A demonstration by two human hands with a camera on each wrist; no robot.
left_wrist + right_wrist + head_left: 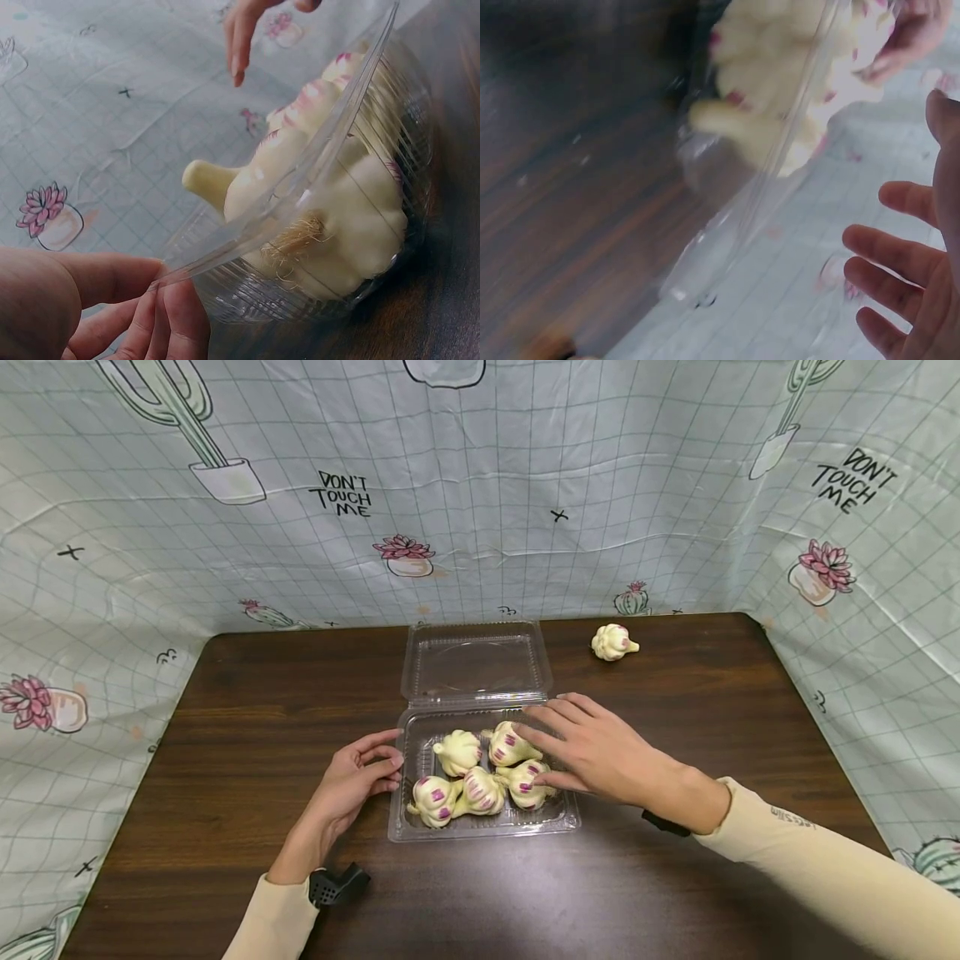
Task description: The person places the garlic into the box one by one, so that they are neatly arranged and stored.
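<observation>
A clear plastic clamshell container [487,837] stands on the table with its lid [476,664] folded back, away from me. Several garlic bulbs [480,792] with purple marks lie in its base. My left hand [356,781] pinches the container's left rim between thumb and fingers; the left wrist view shows the thumb over the rim [247,244]. Over the container's right side hovers my right hand [596,747], its fingers spread above the garlic on that side. In the right wrist view the fingers [892,255] are extended, apart from the container, with nothing in them.
One more garlic bulb [612,643] lies on the dark wooden table [247,710] near its back edge, right of the lid. A light printed curtain [480,510] surrounds the table at the back and sides.
</observation>
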